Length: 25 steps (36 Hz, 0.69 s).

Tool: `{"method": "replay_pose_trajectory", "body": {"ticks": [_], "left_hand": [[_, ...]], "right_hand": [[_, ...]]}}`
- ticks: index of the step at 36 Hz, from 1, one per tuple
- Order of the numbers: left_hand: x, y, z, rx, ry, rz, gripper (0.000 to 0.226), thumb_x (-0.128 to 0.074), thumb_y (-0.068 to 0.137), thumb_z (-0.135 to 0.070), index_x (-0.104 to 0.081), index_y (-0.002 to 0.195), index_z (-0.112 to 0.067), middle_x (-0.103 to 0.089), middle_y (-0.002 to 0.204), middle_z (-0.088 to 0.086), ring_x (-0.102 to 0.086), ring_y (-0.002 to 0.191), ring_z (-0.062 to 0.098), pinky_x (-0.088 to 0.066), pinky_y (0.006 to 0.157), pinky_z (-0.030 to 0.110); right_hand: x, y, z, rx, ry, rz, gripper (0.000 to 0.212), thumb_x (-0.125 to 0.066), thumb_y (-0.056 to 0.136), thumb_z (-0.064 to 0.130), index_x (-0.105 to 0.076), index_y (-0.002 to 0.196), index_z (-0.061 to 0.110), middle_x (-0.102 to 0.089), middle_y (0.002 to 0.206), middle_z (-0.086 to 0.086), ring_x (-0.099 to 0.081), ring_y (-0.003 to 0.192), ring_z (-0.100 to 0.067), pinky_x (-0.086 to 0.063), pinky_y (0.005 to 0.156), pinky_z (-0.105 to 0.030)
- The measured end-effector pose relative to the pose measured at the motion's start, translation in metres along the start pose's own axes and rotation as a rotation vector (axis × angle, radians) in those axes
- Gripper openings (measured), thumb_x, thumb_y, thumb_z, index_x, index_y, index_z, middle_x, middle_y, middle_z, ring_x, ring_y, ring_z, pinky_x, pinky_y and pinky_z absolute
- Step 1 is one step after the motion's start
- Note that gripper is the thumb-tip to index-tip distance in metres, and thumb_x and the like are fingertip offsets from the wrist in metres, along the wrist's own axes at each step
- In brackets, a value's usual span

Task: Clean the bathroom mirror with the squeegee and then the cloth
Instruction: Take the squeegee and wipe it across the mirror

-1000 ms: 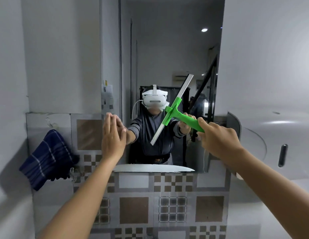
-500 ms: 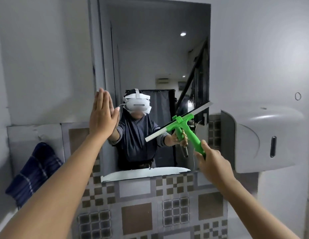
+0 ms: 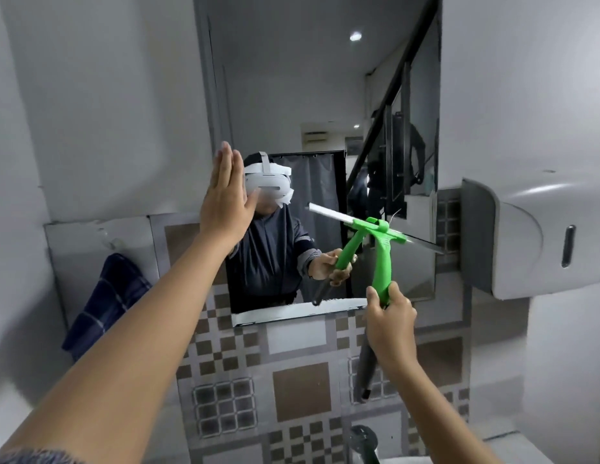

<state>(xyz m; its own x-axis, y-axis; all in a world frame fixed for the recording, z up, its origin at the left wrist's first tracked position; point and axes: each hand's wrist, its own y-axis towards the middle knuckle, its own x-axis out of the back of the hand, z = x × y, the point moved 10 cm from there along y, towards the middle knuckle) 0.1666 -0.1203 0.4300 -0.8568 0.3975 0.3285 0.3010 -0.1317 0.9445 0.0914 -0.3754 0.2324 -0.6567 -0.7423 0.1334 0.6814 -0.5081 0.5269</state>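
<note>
The tall wall mirror (image 3: 308, 95) fills the middle of the head view. My right hand (image 3: 390, 318) grips the lower end of the green squeegee (image 3: 382, 259); its handle stands nearly upright and the blade lies against the lower right of the glass, sloping down to the right. My left hand (image 3: 224, 199) is flat, fingers straight and together, pressed on the mirror's left edge. A dark blue checked cloth (image 3: 104, 303) hangs on the wall at the lower left.
A white wall dispenser (image 3: 539, 236) juts out just right of the mirror. Patterned brown and grey tiles (image 3: 291, 390) cover the wall below. A dark tap head (image 3: 362, 437) and a dark handle hang under my right hand.
The squeegee blade has swung clockwise from steep to nearly level and dropped to the mirror's lower right. My left hand slid up the mirror's left edge. The view has tilted upward.
</note>
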Motion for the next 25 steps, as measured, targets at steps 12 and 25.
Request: {"method": "replay_pose_trajectory", "body": {"ticks": [12,25], "left_hand": [[0.001,-0.007,0.0,-0.062,-0.035,0.083,0.072,-0.049,0.093,-0.024,-0.004,0.145,-0.004,0.003,0.156,0.01,0.001,0.143,0.022,-0.016,0.115,0.033],[0.003,-0.018,0.001,-0.077,-0.043,0.125,0.07,-0.049,0.093,-0.022,-0.006,0.145,-0.006,0.001,0.156,0.007,0.0,0.143,0.021,-0.028,0.109,0.033]], "right_hand": [[-0.067,-0.058,0.01,-0.046,0.206,0.088,0.016,-0.048,0.095,0.021,-0.047,0.086,0.008,-0.045,0.059,-0.005,-0.041,0.047,-0.015,-0.036,0.043,-0.033],[-0.101,-0.085,0.018,0.066,0.077,0.165,0.02,-0.047,0.095,0.026,-0.048,0.11,0.013,-0.045,0.056,-0.001,-0.035,0.041,-0.009,-0.032,0.039,-0.027]]}}
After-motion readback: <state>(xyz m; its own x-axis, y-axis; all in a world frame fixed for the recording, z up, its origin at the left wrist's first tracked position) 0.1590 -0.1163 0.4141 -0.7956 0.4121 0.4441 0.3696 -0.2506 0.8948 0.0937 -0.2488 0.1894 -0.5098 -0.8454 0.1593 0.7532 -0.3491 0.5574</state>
